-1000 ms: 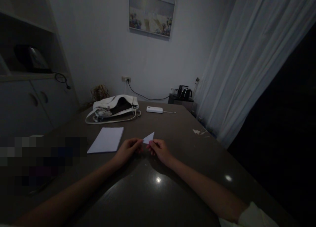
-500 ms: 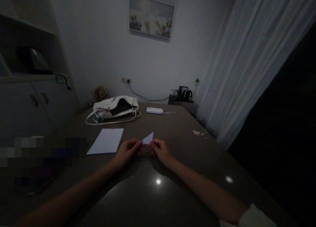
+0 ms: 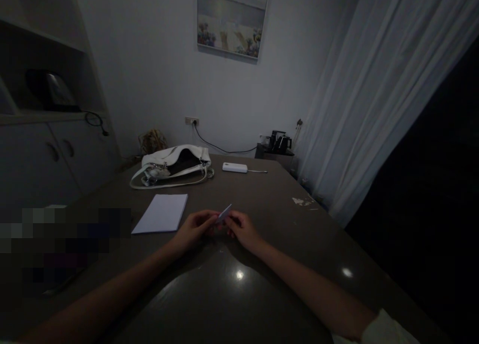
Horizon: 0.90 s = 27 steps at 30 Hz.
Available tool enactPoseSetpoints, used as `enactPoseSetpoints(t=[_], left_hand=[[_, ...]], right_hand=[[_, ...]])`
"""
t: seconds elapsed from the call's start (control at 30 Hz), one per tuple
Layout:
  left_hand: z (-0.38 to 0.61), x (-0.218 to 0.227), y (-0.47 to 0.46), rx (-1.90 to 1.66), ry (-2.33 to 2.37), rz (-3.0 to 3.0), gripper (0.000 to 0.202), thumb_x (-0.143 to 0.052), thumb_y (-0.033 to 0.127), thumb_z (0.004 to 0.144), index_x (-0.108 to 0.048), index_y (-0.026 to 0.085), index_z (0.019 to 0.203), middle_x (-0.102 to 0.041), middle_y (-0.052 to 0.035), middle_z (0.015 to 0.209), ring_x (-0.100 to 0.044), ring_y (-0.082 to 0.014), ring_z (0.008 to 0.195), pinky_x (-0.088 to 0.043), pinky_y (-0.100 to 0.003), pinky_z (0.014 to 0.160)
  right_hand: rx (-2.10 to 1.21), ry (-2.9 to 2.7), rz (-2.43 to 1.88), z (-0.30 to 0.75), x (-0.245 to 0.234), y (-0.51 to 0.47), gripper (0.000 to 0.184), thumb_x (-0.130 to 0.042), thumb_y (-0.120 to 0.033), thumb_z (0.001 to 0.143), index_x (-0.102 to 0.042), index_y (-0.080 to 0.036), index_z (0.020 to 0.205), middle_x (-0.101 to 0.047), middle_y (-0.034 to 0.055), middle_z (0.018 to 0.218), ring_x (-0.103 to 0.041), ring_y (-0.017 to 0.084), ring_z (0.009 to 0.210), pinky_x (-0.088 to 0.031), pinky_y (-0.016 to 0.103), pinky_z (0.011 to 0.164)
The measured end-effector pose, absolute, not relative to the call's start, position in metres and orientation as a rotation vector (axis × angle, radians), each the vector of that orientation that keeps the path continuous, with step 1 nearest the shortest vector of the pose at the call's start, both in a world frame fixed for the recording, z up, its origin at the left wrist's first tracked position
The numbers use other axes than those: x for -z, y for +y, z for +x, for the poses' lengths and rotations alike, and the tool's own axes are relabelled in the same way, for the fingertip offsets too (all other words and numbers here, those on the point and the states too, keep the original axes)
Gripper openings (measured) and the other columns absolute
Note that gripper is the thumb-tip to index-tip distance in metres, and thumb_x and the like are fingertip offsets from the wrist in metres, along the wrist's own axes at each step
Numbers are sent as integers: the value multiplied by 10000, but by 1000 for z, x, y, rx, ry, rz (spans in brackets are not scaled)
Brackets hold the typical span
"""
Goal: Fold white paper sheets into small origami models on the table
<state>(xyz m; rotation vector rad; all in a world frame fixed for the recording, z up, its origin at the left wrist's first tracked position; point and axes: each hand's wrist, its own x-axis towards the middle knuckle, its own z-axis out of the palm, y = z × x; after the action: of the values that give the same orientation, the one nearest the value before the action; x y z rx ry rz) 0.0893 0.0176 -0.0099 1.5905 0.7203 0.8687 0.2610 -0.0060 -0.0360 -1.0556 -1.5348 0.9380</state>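
A small folded piece of white paper [image 3: 224,213] is pinched between my two hands above the middle of the table. It is tilted, so only a narrow sliver of it shows. My left hand [image 3: 194,227] is closed on its left side, thumb on top. From the other side, my right hand [image 3: 242,229] grips it with thumb and fingers. The lower fingers of both hands are partly hidden in shadow. Left of my left hand lies a stack of white paper [image 3: 162,213], flat on the table.
A white handbag [image 3: 175,159] with its strap lies on the dark table [image 3: 239,309] behind the paper stack. Right of it is a white power bank [image 3: 234,168] with a short cable. Pale scraps [image 3: 302,201] lie near the right edge. Black kettles [image 3: 280,142] stand beyond the table.
The folded paper has turned in my fingers, from a broad triangular face to a thin edge-on sliver. My hands have moved slightly closer together.
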Motion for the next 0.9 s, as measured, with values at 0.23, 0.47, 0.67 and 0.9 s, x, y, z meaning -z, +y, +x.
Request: enactPoseSetpoints(t=[0.23, 0.47, 0.67, 0.9], left_hand=[[89, 14, 22, -902, 736, 1643, 388, -585, 412, 778, -602, 134, 1048, -664, -34, 757, -525, -119, 555, -401, -209, 511], [90, 13, 19, -846, 710, 1750, 397, -582, 398, 781, -567, 142, 1085, -657, -17, 702, -565, -141, 590, -411, -220, 540], [90, 18, 19, -820, 666, 1732, 416, -573, 394, 792, -529, 155, 1129, -622, 3, 665, -554, -134, 567, -411, -217, 521], [91, 14, 17, -803, 688, 1730, 400, -564, 385, 800, -541, 129, 1106, -645, -27, 714, -553, -136, 585, -412, -222, 530]], right_hand=[[-985, -1439, -1003, 259, 34, -8, 326, -581, -381, 775, -551, -161, 1015, -591, 17, 779, -494, 74, 497, -359, 169, 405], [-1000, -1487, -1018, 260, 31, -10, 398, -564, -420, 794, -567, -143, 1080, -578, 11, 728, -485, 72, 517, -368, 163, 418], [-1018, -1450, -960, 258, 33, -11, 455, -581, -409, 781, -470, -190, 1164, -593, 37, 882, -539, 83, 581, -398, 162, 427], [-993, -1349, -984, 257, 34, -11, 345, -612, -412, 748, -393, -214, 927, -556, 22, 912, -607, 124, 625, -420, 161, 372]])
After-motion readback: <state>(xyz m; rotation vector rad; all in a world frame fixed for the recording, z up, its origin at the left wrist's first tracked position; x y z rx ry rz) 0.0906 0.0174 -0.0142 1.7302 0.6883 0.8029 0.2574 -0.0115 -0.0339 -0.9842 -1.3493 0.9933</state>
